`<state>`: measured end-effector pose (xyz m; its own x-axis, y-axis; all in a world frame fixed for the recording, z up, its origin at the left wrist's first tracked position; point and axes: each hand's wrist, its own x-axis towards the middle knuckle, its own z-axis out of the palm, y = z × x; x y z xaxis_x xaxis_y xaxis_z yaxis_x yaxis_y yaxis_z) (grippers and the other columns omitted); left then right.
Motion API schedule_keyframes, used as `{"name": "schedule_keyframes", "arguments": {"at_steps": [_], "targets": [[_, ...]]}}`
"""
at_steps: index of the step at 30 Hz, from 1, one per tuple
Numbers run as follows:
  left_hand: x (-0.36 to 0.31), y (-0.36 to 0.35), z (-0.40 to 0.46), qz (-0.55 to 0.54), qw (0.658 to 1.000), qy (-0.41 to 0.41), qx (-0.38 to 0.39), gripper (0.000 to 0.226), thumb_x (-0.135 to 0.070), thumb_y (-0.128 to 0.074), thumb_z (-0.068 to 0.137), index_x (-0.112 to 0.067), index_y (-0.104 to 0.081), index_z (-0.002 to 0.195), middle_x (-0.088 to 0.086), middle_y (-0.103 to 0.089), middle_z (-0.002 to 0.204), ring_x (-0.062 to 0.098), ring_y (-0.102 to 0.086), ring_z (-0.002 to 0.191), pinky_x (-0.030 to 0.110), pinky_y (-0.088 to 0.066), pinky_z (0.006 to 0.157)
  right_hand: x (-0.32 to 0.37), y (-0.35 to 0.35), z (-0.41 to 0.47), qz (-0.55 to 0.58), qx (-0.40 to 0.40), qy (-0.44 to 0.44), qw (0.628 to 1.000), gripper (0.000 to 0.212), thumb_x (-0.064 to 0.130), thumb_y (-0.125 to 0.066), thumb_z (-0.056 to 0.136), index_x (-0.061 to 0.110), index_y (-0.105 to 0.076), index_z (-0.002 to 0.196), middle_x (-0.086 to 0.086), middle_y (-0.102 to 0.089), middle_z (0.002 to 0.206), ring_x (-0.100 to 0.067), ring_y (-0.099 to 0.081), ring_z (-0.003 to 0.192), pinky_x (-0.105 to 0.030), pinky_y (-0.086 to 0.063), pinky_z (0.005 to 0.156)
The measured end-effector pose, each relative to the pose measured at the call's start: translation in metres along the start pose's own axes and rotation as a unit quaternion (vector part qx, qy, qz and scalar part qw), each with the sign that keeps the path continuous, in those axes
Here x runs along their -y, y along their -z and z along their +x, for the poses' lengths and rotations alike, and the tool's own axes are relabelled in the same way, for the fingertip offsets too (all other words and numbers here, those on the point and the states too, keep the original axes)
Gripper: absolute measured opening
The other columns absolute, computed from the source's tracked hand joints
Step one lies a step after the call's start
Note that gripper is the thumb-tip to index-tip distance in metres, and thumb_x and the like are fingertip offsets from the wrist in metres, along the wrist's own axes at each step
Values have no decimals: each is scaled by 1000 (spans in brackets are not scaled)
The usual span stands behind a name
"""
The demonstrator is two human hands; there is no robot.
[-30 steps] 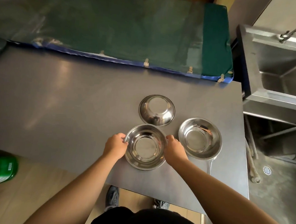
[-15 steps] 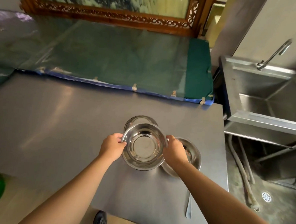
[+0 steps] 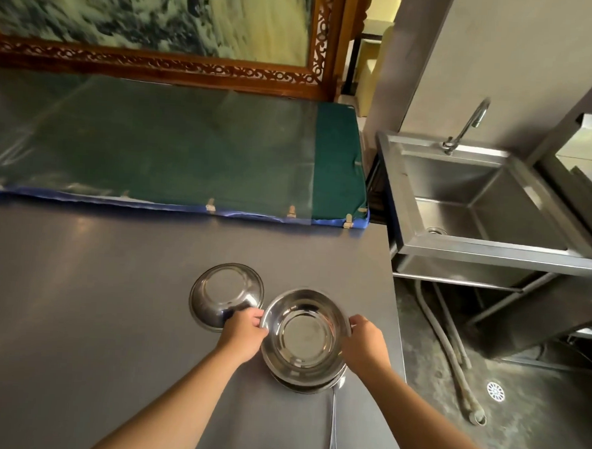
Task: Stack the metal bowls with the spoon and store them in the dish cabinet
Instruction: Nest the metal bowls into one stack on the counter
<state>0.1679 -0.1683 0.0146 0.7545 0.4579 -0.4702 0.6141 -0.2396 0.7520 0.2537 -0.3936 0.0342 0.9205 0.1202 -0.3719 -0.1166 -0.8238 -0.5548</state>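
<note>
I hold an upright metal bowl point(image 3: 304, 331) by its rim, my left hand point(image 3: 244, 331) on its left side and my right hand point(image 3: 364, 341) on its right. It sits over a second metal bowl point(image 3: 308, 385), of which only the lower rim shows. A third metal bowl point(image 3: 225, 294) lies upside down on the steel table point(image 3: 95, 299), just left of my left hand. A spoon point(image 3: 333, 429) lies on the table with its handle running toward me from under the stacked bowls.
The table's right edge point(image 3: 397, 332) runs close to the bowls. A steel sink point(image 3: 477, 206) with a tap stands to the right. A green padded mat point(image 3: 188, 157) lies behind the table. Hoses and a floor drain point(image 3: 495, 391) are on the floor at right.
Both hands lifted the bowl off the table and carried it to the right, over the right-hand bowl. The camera tilted up, showing more of the sink and the framed panel behind.
</note>
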Motion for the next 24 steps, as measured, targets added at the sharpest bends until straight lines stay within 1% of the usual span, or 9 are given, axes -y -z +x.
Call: {"name": "schedule_keyframes", "arguments": {"at_steps": [2, 6, 8, 10, 12, 15, 19, 22, 24], "targets": [[1, -6, 3, 12, 1000, 5, 6, 40, -5, -66, 85, -13, -67, 123, 4, -72, 112, 24, -70, 95, 43, -60, 85, -6, -2, 0, 7, -3, -14, 1000, 17, 15, -54, 90, 11, -65, 103, -7, -72, 96, -29, -65, 83, -33, -53, 71], [7, -12, 8, 53, 999, -1, 13, 44, -6, -67, 84, -20, -65, 125, -1, -59, 111, 24, -67, 99, 37, -58, 83, -13, -8, 0, -8, 3, -44, 999, 20, 8, -53, 87, 11, -64, 104, -8, -68, 102, -26, -63, 83, -34, -54, 71], [10, -15, 11, 68, 997, -5, 20, 45, -2, -66, 83, -19, -65, 125, 2, -65, 118, 19, -62, 103, 30, -54, 82, -17, -11, 0, -25, 3, -47, 999, 23, 10, -55, 88, 12, -65, 108, -8, -64, 111, -23, -58, 82, -29, -46, 71], [12, -18, 12, 70, 997, -6, 23, 43, 0, -65, 83, -19, -66, 122, 6, -68, 121, 15, -59, 101, 23, -49, 77, -20, -13, 0, -28, 3, -50, 998, 26, 13, -55, 91, 12, -65, 115, -9, -62, 115, -22, -56, 81, -27, -44, 72], [12, -18, 13, 70, 997, -4, 21, 43, 1, -64, 83, -20, -66, 121, 9, -69, 119, 14, -58, 97, 19, -45, 71, -22, -17, 0, -8, 7, -62, 998, 25, 17, -56, 93, 12, -64, 116, -6, -66, 106, -24, -62, 80, -28, -47, 70], [15, -18, 16, 65, 998, -3, 18, 46, 2, -61, 83, -18, -66, 125, 10, -69, 120, 19, -63, 104, 23, -46, 80, -24, -23, -2, 44, 12, -86, 995, 25, 23, -56, 94, 12, -63, 115, 2, -65, 86, -20, -63, 77, -29, -49, 67], [20, -17, 20, 53, 998, -7, 21, 48, 1, -63, 83, -17, -66, 127, 6, -70, 123, 10, -59, 98, 18, -43, 77, -24, -28, -2, 67, 10, -101, 993, 30, 23, -54, 96, 12, -61, 122, -3, -69, 98, -25, -65, 88, -32, -52, 75], [22, -15, 24, 39, 999, -4, 25, 45, 1, -64, 83, -16, -68, 125, 5, -71, 123, 9, -60, 101, 20, -43, 86, -22, -30, 2, 77, 9, -104, 992, 35, 18, -53, 95, 11, -59, 129, -8, -73, 109, -28, -67, 98, -37, -55, 85], [21, -14, 27, 28, 999, 0, 30, 48, 1, -63, 85, -13, -65, 131, 6, -70, 127, 14, -62, 109, 22, -45, 90, -20, -31, 5, 81, 10, -102, 991, 38, 14, -53, 94, 10, -59, 131, -9, -74, 110, -28, -68, 99, -38, -56, 87]]}}
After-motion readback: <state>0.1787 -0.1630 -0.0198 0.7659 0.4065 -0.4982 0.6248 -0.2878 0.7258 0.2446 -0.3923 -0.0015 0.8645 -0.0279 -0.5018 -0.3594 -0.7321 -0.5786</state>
